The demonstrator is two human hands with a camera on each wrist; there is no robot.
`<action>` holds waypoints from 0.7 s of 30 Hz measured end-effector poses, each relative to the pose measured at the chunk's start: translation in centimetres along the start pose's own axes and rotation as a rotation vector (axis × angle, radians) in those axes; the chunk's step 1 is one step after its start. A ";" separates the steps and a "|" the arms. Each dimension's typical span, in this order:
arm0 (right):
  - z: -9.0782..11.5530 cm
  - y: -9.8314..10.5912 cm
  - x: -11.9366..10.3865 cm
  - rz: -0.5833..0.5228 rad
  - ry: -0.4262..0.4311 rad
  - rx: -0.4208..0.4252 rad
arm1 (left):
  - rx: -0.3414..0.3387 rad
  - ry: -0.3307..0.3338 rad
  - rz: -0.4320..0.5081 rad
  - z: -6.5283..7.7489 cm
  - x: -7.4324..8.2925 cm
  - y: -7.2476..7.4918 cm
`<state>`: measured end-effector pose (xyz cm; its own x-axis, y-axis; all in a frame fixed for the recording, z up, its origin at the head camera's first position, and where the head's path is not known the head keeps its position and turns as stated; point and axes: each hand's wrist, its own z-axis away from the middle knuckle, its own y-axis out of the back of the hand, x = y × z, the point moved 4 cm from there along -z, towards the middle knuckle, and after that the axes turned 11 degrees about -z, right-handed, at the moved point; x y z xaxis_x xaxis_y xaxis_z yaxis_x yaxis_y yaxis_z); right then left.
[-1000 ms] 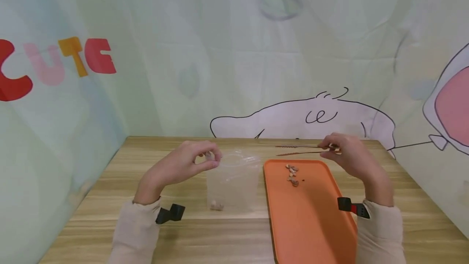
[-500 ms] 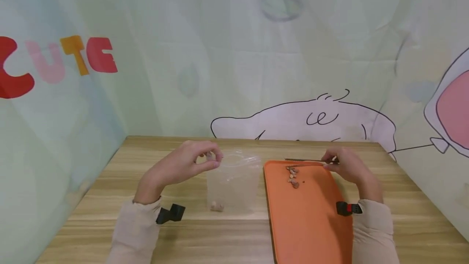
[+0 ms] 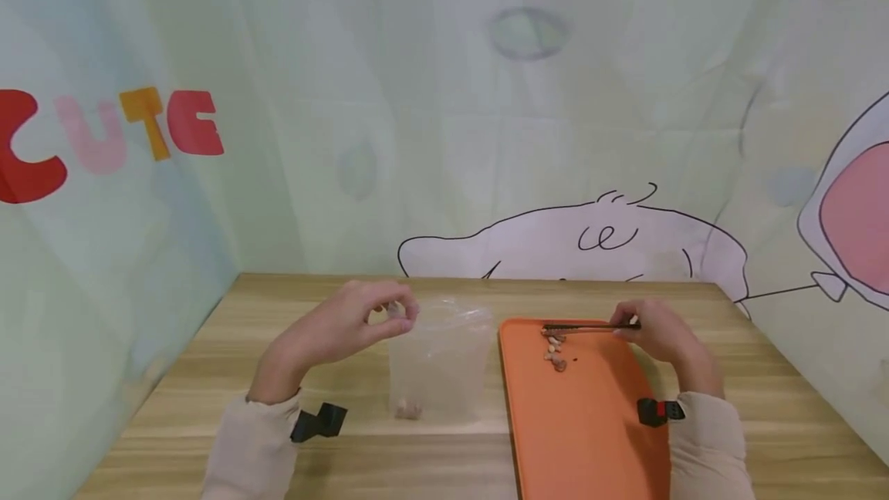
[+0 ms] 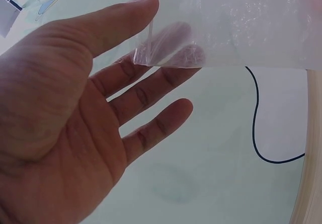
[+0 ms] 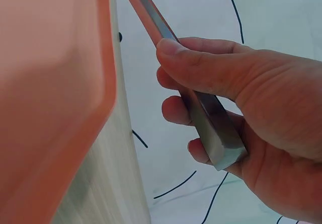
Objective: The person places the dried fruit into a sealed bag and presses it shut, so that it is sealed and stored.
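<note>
My left hand pinches the top left corner of a clear plastic zip bag and holds it upright. In the left wrist view the bag lies between thumb and fingers. A few small brownish pieces sit in the bag's bottom left corner. My right hand grips metal tongs, whose arms are squeezed close together. The tongs' tips are at the far end of a small heap of nut-like brown pieces on an orange tray. Whether a piece is between the tips is too small to tell.
The tray lies lengthwise on a wooden table, right of the bag. A dark speck lies beside the heap. Behind the table hangs a pale green printed cloth. Black wrist cameras sit on both sleeves.
My right hand has lowered the tongs from above the tray's far edge to the heap, and their arms have come together. My left hand keeps holding the bag. The head view has tilted slightly upward.
</note>
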<state>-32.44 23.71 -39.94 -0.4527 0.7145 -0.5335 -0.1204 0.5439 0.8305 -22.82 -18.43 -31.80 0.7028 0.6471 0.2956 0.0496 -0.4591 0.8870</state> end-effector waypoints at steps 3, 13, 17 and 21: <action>0.0 -0.2 -0.4 0.017 0.010 0.001 | -0.004 0.011 0.004 0.2 -0.1 0.0; 0.2 1.9 -3.7 0.033 0.042 0.120 | 0.006 0.000 0.015 0.5 -0.1 0.0; 0.5 3.2 -4.9 0.052 0.051 0.171 | 0.016 -0.004 0.014 0.3 -0.2 0.1; 1.0 4.1 -5.8 0.089 0.071 0.217 | 0.001 0.010 0.008 0.2 -0.3 0.1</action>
<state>-29.44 22.22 -33.53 -0.5148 0.7354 -0.4406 0.1124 0.5674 0.8157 -22.94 -18.78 -31.86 0.6960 0.6493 0.3065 0.0444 -0.4650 0.8842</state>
